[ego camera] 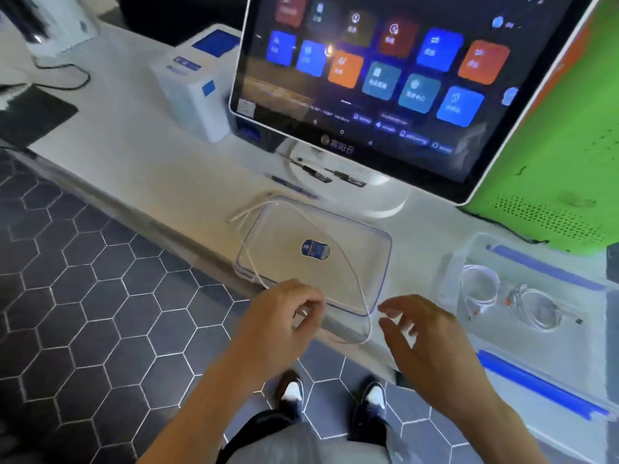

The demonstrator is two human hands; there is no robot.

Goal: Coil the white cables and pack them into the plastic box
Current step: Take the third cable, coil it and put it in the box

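A thin white cable [338, 249] lies in a big loop over a clear plastic lid [368, 242] with a blue sticker, at the white counter's front edge. Its two ends stick out past the lid's far left corner. My left hand [284, 316] pinches the near part of the loop between thumb and fingers. My right hand [418, 333] hovers just right of the loop, fingers spread, holding nothing. The clear plastic box [469, 262] with blue clips stands to the right and holds two coiled white cables [482, 289].
A large touchscreen monitor [385, 78] on a round stand rises behind the lid. A green cabinet [562, 162] stands at the right, a white device [197, 85] at the left. A pen [294, 187] lies beside the stand. Hexagon floor tiles and my shoes are below.
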